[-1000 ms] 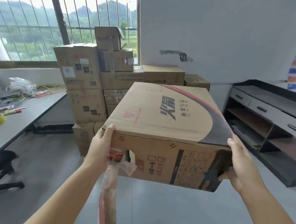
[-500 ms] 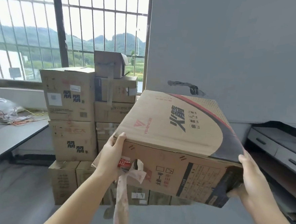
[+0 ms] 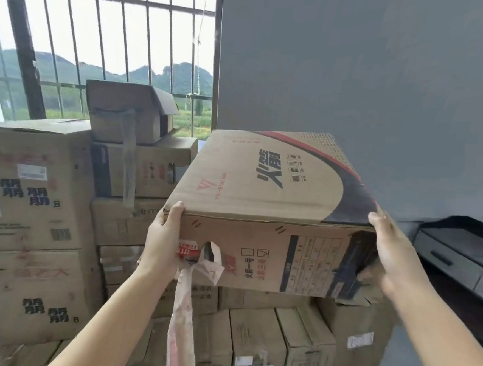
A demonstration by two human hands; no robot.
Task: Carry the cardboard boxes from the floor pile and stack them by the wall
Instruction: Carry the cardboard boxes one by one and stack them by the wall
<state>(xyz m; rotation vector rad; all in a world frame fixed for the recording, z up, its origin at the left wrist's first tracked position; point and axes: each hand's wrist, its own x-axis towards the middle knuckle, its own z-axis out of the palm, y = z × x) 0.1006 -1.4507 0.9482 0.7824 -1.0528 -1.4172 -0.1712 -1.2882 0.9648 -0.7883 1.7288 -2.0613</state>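
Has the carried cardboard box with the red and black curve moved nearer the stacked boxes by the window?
Yes. The carried cardboard box has come closer to the stacked boxes, now above the lower ones.

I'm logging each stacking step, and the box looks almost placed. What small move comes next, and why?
Probably ease the printed box forward and down onto the lower boxes by the wall. The left hand and right hand grip its near corners, and it hangs just above that row.

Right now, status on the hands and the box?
Left hand grips box's left edge, right hand grips right edge. Carried box held level above the low boxes by the wall. Torn tape strip dangles from front; nothing blocking.
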